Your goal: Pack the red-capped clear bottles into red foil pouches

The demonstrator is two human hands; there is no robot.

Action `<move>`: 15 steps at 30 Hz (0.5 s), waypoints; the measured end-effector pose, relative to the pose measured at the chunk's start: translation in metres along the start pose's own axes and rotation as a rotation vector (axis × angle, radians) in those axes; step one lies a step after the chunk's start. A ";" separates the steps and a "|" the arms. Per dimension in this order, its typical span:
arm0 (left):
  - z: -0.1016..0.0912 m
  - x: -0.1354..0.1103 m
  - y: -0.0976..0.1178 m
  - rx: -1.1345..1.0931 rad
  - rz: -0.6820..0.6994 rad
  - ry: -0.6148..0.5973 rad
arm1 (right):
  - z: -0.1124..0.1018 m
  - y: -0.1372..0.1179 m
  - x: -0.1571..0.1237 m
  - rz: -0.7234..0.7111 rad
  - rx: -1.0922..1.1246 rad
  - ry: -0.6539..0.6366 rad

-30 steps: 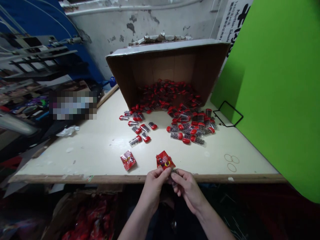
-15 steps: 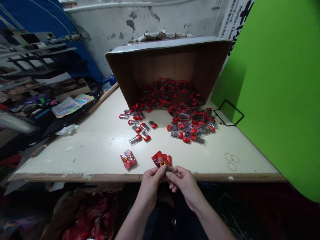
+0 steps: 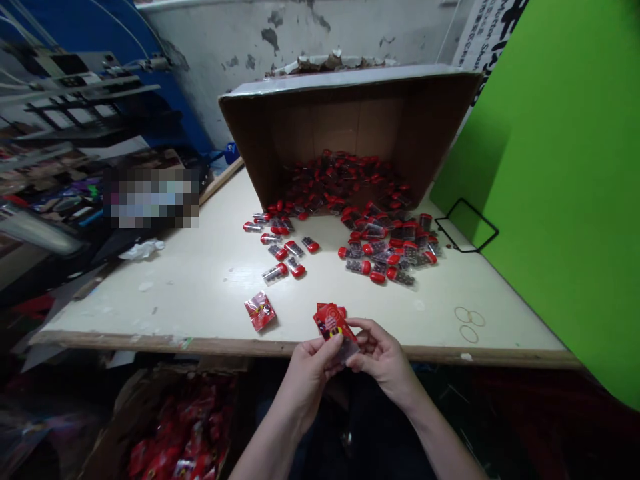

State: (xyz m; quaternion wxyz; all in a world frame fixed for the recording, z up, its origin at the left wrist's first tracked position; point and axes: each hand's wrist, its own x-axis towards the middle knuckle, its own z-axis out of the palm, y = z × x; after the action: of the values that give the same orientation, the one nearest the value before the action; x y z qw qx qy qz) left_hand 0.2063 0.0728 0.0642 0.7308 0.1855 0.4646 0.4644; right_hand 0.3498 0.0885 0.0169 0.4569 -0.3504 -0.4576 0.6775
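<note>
My left hand (image 3: 311,367) pinches a few small red printed packets (image 3: 331,321) with its thumb on top, just over the table's front edge. They overlap in a loose fan, and their lower end looks clear. At the right edge of these packets, my right hand (image 3: 387,353) is closed, thumb and fingers gripping their clear lower end. Another red packet (image 3: 259,311) lies flat on the table to the left. Farther back lie small clear tubes with red caps and dark round pieces inside (image 3: 359,267), in a heap at right and a looser group at left.
A cardboard box (image 3: 355,83) lies on its side at the back of the table (image 3: 200,300), red-capped tubes spilling from it. A bent black wire frame (image 3: 470,248) and several rubber bands (image 3: 469,333) are at right, beside a green panel (image 3: 560,200). Below left, a carton holds red packets (image 3: 175,427).
My right hand has opened a little and shifted right along the packets' edge. More of the red packets now shows above my left thumb. The view has shifted slightly.
</note>
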 end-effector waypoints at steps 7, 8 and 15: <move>0.009 -0.010 0.000 0.009 0.032 -0.002 | 0.003 0.003 0.001 -0.030 0.009 0.048; 0.009 -0.011 0.000 0.009 0.040 0.001 | 0.003 0.003 0.001 -0.030 0.012 0.050; 0.007 -0.009 -0.004 0.026 0.059 0.030 | 0.011 0.009 0.003 -0.033 -0.042 0.070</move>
State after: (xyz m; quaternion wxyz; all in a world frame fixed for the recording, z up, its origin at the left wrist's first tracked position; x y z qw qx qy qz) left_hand 0.2128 0.0646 0.0696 0.7074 0.2018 0.4759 0.4821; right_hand 0.3362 0.0866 0.0120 0.4763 -0.3758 -0.4614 0.6474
